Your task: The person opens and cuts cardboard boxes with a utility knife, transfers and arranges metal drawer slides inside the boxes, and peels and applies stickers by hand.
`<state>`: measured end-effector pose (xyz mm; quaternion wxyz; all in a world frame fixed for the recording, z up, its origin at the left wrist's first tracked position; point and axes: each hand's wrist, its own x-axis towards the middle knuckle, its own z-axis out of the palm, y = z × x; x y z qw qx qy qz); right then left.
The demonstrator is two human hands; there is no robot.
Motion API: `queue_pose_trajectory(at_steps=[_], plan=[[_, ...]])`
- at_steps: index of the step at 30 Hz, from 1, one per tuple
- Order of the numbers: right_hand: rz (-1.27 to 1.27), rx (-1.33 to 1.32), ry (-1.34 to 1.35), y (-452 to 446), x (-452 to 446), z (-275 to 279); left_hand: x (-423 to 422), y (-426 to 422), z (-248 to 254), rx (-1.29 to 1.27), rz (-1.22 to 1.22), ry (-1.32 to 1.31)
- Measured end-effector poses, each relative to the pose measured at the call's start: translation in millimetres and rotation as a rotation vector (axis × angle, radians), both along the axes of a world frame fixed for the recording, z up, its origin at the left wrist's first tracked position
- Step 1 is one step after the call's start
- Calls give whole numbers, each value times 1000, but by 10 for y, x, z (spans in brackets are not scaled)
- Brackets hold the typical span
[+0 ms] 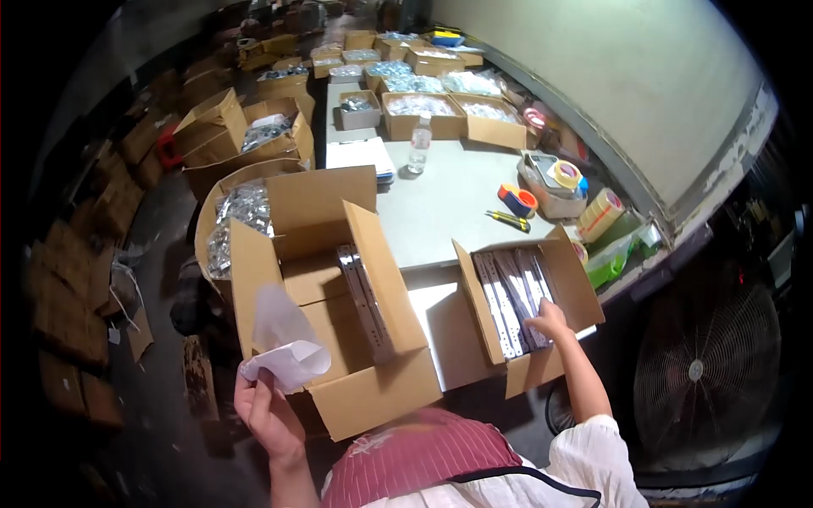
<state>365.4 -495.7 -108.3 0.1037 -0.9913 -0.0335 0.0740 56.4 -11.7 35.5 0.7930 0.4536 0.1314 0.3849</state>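
Observation:
My left hand (269, 415) pinches a thin white sheet (292, 360), curled and partly see-through, at the near left corner of a large open cardboard box (406, 385). Inside that box, a few metal drawer slides (364, 300) stand on edge along the right wall; bare cardboard shows beside them. My right hand (550, 322) reaches into a smaller open carton (580, 292) on the right. Its fingers are closed at the edge of one of the metal drawer slides (501, 309) packed upright there in a row. The fingertips are partly hidden.
On the table (423, 220) are a water bottle (419, 146), papers (360, 159), tape rolls (518, 200), a yellow cutter (508, 222) and cartons of bagged parts (419, 106). More cartons (246, 135) stand at left. A large fan (696, 370) is at right.

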Motion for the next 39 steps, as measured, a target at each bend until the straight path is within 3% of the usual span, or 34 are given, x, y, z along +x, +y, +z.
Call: queue_pose_trajectory(at_steps=[3, 5, 9, 10, 11, 13, 15, 17, 19, 27, 29, 32, 36, 39], plan=[[-58, 490, 239, 89, -133, 495, -10, 15, 151, -61, -45, -1], [-197, 811, 403, 25, -251, 499, -38, 48, 213, -134, -101, -33], [-84, 1155, 397, 630, -1076, 1276, -27, 68, 237, -188, -48, -42], [-53, 1177, 435, 752, -1232, 1411, -50, 66, 211, -224, -73, -143], [-24, 1215, 471, 910, -1402, 1541, -119, 207, -117, -158, -194, -299], [71, 1372, 679, 1316, -1686, 1712, -92, 176, -84, -279, -65, -220], [101, 1476, 918, 1751, -1890, 1680, -64, 177, 36, -370, -126, -273], [30, 1514, 1133, 2316, -2097, 1879, -71, 183, 101, -446, -190, -343], [132, 1378, 1219, 2694, -2060, 1792, -120, 243, 106, -523, -232, -332], [189, 1307, 814, 3950, -1591, 1008, -236, 417, 83, -713, -229, -280], [173, 973, 674, 4093, -1355, 686, -262, 437, 73, -711, -217, -264], [337, 908, 415, 4221, -1317, 429, -250, 441, 117, -643, -259, -232], [349, 891, 491, 4243, -1306, 395, -228, 460, 131, -616, -305, -229], [135, 1164, 558, 4184, -1190, -155, -225, 497, 150, -620, -347, -226]])
